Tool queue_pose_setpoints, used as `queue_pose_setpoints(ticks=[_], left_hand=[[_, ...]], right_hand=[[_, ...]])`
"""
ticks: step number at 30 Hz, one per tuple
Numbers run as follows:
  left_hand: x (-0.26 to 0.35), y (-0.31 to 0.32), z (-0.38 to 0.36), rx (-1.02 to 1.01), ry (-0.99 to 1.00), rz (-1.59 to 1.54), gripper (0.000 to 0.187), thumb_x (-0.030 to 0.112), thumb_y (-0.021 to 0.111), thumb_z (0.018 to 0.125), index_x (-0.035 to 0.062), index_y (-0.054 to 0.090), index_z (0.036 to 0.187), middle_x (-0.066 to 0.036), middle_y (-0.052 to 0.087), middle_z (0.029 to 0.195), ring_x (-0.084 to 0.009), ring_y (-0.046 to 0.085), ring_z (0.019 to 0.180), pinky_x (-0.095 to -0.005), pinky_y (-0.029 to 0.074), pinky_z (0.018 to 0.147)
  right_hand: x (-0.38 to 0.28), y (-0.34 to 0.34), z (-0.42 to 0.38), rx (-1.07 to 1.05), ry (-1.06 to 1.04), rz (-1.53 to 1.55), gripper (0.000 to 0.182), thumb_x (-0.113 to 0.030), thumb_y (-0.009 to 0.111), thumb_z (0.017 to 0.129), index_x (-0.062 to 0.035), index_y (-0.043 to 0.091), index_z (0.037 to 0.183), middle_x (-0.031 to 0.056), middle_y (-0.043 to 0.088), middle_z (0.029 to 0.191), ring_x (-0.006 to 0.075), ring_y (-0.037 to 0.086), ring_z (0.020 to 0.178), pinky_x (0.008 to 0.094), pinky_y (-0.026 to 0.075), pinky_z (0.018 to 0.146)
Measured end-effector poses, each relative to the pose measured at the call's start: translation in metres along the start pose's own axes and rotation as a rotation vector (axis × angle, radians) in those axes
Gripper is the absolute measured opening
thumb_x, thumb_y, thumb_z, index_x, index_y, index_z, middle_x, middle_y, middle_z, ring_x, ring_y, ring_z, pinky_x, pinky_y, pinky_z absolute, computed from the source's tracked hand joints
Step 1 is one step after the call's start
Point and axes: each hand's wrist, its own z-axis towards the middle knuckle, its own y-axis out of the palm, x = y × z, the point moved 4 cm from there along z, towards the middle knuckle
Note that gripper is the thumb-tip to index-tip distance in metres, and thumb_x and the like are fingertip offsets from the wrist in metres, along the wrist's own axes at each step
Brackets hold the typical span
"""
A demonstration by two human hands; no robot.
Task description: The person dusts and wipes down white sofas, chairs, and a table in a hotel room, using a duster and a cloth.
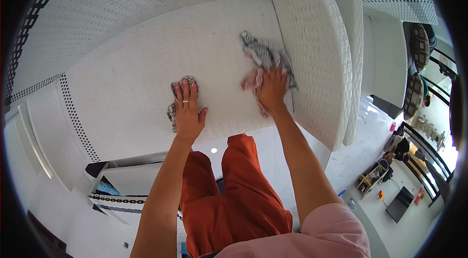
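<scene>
A patterned black-and-white cloth (172,112) lies crumpled on the white woven seat surface (146,63). My left hand (189,114), with a ring on one finger, rests flat on this cloth, fingers stretched forward. To the right, my right hand (274,87) presses down with spread fingers on a bunched cloth. That cloth shows a grey-and-white patterned part (261,51) beyond the hand and a red-and-white part (251,80) on its left side. Its far part is slightly blurred and reaches close to the right woven side panel.
Tall white woven panels (312,38) border the surface at the back and right. At lower left stands an open woven drawer or box (126,180) with something blue inside. Cushions (414,95), a small shelf (373,177) and windows are at the far right.
</scene>
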Motion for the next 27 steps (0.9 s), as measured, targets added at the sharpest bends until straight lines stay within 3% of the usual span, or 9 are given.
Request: queue_pose_setpoints(ticks=[5, 8, 10, 14, 17, 21, 23, 27], left_hand=[[0.018, 0.011, 0.011, 0.095, -0.016, -0.174, 0.082, 0.014, 0.066, 0.083, 0.0070, 0.023, 0.152, -0.019, 0.010, 0.160, -0.0466, 0.007, 0.145, -0.0580, 0.019, 0.113], [0.023, 0.007, -0.004, 0.100, -0.163, 0.324, 0.073, 0.016, 0.064, 0.085, 0.0155, 0.032, 0.150, -0.017, 0.009, 0.161, -0.0461, 0.009, 0.145, -0.0689, 0.021, 0.105], [0.015, 0.007, -0.013, 0.098, -0.228, 0.330, 0.071, 0.015, 0.063, 0.085, 0.0177, 0.033, 0.150, -0.016, 0.009, 0.161, -0.0464, 0.009, 0.145, -0.0691, 0.019, 0.106], [-0.009, 0.010, -0.048, 0.108, -0.398, 0.290, 0.067, 0.012, 0.060, 0.087, 0.0226, 0.037, 0.148, -0.015, 0.009, 0.161, -0.0468, 0.008, 0.145, -0.0686, 0.018, 0.107], [-0.027, 0.013, -0.072, 0.159, -0.486, 0.201, 0.065, 0.007, 0.057, 0.087, 0.0235, 0.038, 0.147, -0.013, 0.010, 0.161, -0.0463, 0.009, 0.145, -0.0670, 0.019, 0.108], [-0.042, 0.013, -0.100, 0.255, -0.381, 0.098, 0.060, 0.002, 0.053, 0.089, 0.0211, 0.043, 0.144, -0.014, 0.018, 0.159, -0.0443, 0.015, 0.145, -0.0645, 0.022, 0.109], [-0.046, 0.012, -0.115, 0.282, -0.304, -0.044, 0.063, -0.008, 0.049, 0.087, 0.0190, 0.045, 0.143, -0.014, 0.027, 0.156, -0.0409, 0.022, 0.144, -0.0516, 0.024, 0.114], [-0.052, -0.011, -0.175, 0.382, -0.410, -0.283, 0.055, -0.005, 0.051, 0.089, 0.0122, 0.045, 0.141, -0.018, 0.033, 0.152, -0.0427, 0.029, 0.140, -0.0496, 0.027, 0.113]], right_hand=[[0.001, -0.019, 0.156, 0.150, -0.193, 0.053, 0.045, -0.029, 0.057, 0.084, -0.0065, 0.059, 0.123, 0.0208, 0.039, 0.147, 0.0444, 0.026, 0.139, 0.0640, 0.022, 0.109], [0.005, -0.008, 0.163, 0.167, -0.196, 0.110, 0.044, -0.028, 0.059, 0.083, -0.0051, 0.059, 0.121, 0.0213, 0.039, 0.146, 0.0450, 0.027, 0.138, 0.0632, 0.023, 0.109], [0.007, -0.009, 0.160, 0.217, -0.149, 0.175, 0.041, -0.026, 0.060, 0.082, -0.0035, 0.061, 0.117, 0.0215, 0.039, 0.146, 0.0455, 0.029, 0.137, 0.0625, 0.024, 0.109], [0.016, 0.001, 0.028, 0.092, -0.006, 0.112, 0.034, -0.027, 0.061, 0.083, -0.0004, 0.063, 0.105, 0.0239, 0.040, 0.144, 0.0486, 0.031, 0.136, 0.0630, 0.025, 0.109], [0.037, 0.013, -0.075, -0.096, -0.031, 0.051, 0.043, -0.027, 0.059, 0.083, 0.0037, 0.056, 0.113, 0.0338, 0.039, 0.139, 0.0518, 0.030, 0.134, 0.0654, 0.022, 0.108], [0.011, 0.013, -0.136, -0.247, 0.031, 0.010, 0.048, -0.030, 0.062, 0.079, 0.0045, 0.056, 0.112, 0.0365, 0.042, 0.133, 0.0538, 0.029, 0.133, 0.0693, 0.014, 0.109], [-0.039, 0.022, -0.134, -0.294, -0.106, 0.039, 0.048, -0.030, 0.063, 0.079, 0.0035, 0.057, 0.112, 0.0351, 0.043, 0.132, 0.0535, 0.028, 0.133, 0.0703, 0.013, 0.108], [-0.176, 0.030, -0.122, -0.444, -0.486, 0.066, 0.049, -0.033, 0.067, 0.076, 0.0000, 0.060, 0.112, 0.0297, 0.046, 0.132, 0.0508, 0.026, 0.136, 0.0731, 0.010, 0.107]])
